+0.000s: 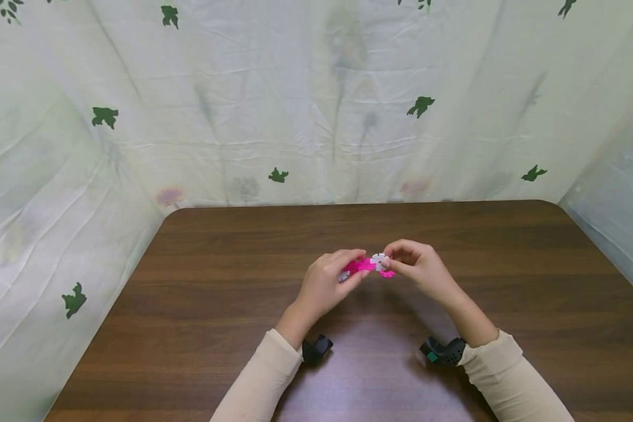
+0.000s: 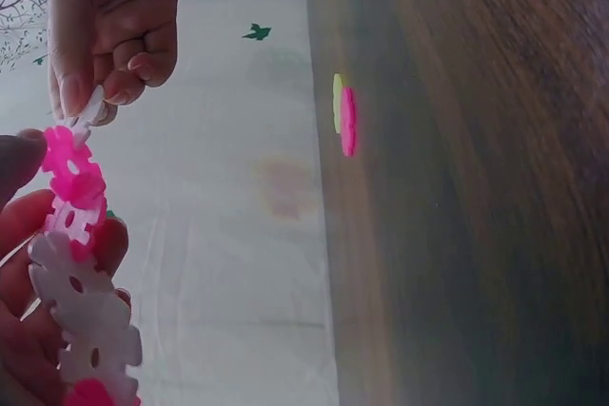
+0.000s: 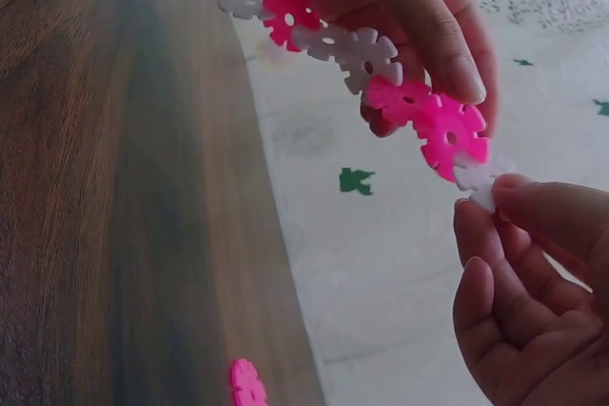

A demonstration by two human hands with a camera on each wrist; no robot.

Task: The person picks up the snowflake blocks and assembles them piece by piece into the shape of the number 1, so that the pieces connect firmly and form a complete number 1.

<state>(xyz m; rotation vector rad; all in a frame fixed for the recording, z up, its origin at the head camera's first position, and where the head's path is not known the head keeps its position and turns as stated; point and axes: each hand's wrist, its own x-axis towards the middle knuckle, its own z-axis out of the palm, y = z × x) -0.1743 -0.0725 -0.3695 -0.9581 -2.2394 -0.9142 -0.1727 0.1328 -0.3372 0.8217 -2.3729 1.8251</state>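
Note:
Between the two hands, above the table, is a chain of notched, flower-shaped plastic discs (image 3: 451,138), pink and white, slotted into one another. My left hand (image 1: 327,278) holds the chain between thumb and fingers, near its pink discs (image 2: 71,164). At the chain's right end, my right hand (image 1: 419,269) pinches a white disc (image 1: 378,262) between thumb and fingertips. That white disc meets the last pink one; whether it is fully slotted in, I cannot tell. In the right wrist view, the other end of the chain, with a white disc (image 3: 243,4), extends past the left hand.
A loose pink disc (image 2: 348,121) and a yellow-green disc (image 2: 337,104) lie on the brown wooden table (image 1: 216,328), beyond the hands. A white cloth (image 1: 316,117) with green bird shapes hangs behind the table's far edge. Dark devices (image 1: 316,350) are strapped to both wrists.

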